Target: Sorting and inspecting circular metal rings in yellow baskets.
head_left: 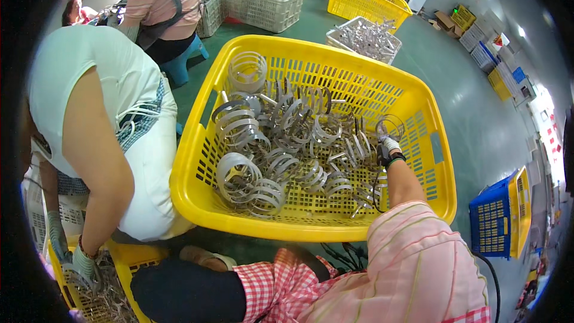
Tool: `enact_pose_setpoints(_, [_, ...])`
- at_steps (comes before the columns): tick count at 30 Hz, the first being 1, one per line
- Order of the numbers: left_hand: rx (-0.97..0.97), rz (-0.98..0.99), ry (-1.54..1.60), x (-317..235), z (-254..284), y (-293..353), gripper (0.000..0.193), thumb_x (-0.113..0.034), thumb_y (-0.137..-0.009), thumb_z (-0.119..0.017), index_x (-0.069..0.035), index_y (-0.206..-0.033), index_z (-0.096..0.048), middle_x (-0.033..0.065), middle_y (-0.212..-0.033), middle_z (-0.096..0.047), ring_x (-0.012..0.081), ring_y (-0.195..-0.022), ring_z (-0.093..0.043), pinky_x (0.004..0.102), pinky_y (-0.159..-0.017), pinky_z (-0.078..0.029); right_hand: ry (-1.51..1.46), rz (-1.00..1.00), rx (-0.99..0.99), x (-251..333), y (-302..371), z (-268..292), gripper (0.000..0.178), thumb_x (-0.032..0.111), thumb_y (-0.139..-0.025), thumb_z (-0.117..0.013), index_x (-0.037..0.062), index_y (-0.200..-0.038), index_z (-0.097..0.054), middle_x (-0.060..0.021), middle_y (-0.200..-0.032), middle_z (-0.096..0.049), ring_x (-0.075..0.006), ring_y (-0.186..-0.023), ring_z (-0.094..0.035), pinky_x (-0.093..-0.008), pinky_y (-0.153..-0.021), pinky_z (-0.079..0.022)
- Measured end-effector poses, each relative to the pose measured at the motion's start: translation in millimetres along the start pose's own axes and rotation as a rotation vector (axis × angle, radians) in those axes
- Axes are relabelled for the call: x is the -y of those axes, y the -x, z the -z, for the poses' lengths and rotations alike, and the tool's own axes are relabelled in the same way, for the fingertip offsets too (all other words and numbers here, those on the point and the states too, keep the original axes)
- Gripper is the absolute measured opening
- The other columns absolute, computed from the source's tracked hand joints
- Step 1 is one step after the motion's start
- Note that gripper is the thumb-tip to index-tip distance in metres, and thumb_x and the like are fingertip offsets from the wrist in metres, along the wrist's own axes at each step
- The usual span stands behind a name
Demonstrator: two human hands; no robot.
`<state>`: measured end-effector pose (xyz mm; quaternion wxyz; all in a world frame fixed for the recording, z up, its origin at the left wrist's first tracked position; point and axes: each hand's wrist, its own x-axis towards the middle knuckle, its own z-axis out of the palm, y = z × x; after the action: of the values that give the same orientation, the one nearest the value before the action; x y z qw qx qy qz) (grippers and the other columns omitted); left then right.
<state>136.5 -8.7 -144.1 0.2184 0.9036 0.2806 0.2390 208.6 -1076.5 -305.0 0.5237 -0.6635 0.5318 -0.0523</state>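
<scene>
In a large yellow basket (311, 231) lies a heap of shiny metal spiral pieces (293, 119), curled like open coils, some with straight rods. At the basket's right side, my right hand (387, 145) wears a pale glove, with a dark band at the wrist. Its fingers are closed on a metal coil (391, 123), which stands up beyond the fingertips near the right wall. A larger, paler coil (238, 170) rests at the near left of the heap. My left hand does not show anywhere.
At left a co-worker in white bends over a smaller yellow basket (75, 290) of metal pieces, gloved hand (85, 266) inside. Another person sits on a blue stool (177, 70). A white crate (365, 40) of metal parts stands beyond; blue and yellow baskets (493, 218) sit at right.
</scene>
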Motion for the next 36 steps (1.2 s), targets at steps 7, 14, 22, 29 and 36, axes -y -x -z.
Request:
enact_pose_setpoints(7, [-0.031,-0.008,-0.137,11.3,37.5,-0.4,0.033,-0.022,-0.094,-0.043,-0.001,-0.120,-0.047,0.0123,-0.114,-0.056,0.0186,-0.072,-0.058,0.0302,-0.062,-0.048,1.351,0.388,-0.030,-7.9,35.7,-73.3,0.022,0.024,-0.083,-0.048,0.0101,-0.087,-0.065,-0.0132,-0.083,-0.064,-0.0272,-0.074,-0.061,-0.0386,-0.062,-0.048])
enact_pose_setpoints(14, [-0.096,-0.229,-0.357,98.0,80.9,14.6,0.032,-0.021,-0.094,-0.042,-0.001,-0.119,-0.048,0.0125,-0.114,-0.056,0.0205,-0.075,-0.059,0.0320,-0.065,-0.049,0.451,0.786,-0.074,85.5,25.9,-93.3,0.014,0.016,-0.082,-0.050,0.0111,-0.070,-0.055,-0.0077,-0.059,-0.048,-0.0192,-0.053,-0.048,-0.0335,-0.050,-0.039])
enact_pose_setpoints(22, [-0.120,0.332,0.481,21.4,112.5,12.3,0.037,-0.026,-0.096,-0.040,-0.011,-0.129,-0.041,0.0089,-0.079,-0.061,0.0074,-0.044,-0.041,0.0239,-0.038,-0.036,0.175,0.872,1.250,264.4,530.5,-264.3,0.029,0.026,-0.090,-0.053,-0.0004,-0.096,-0.061,-0.0056,-0.066,-0.059,-0.0123,-0.055,-0.055,-0.0239,-0.051,-0.044])
enact_pose_setpoints(29, [-0.195,0.563,0.732,45.3,126.7,9.5,0.031,-0.029,-0.096,-0.041,-0.010,-0.120,-0.048,0.0067,-0.072,-0.059,0.0081,-0.037,-0.037,0.0231,-0.032,-0.031,0.529,1.057,2.439,222.8,839.2,-397.2,0.028,0.028,-0.092,-0.050,0.0041,-0.099,-0.063,-0.0032,-0.069,-0.061,-0.0097,-0.057,-0.056,-0.0235,-0.054,-0.046])
enact_pose_setpoints(36, [-0.029,0.833,0.807,93.7,127.4,11.3,0.032,-0.035,-0.092,-0.048,-0.011,-0.114,-0.052,0.0048,-0.085,-0.061,0.0085,-0.048,-0.039,0.0226,-0.042,-0.037,0.495,1.833,2.014,138.0,894.7,-536.3,0.033,0.034,-0.088,-0.050,0.0044,-0.094,-0.063,-0.0187,-0.076,-0.063,-0.0332,-0.069,-0.061,-0.0405,-0.067,-0.049])
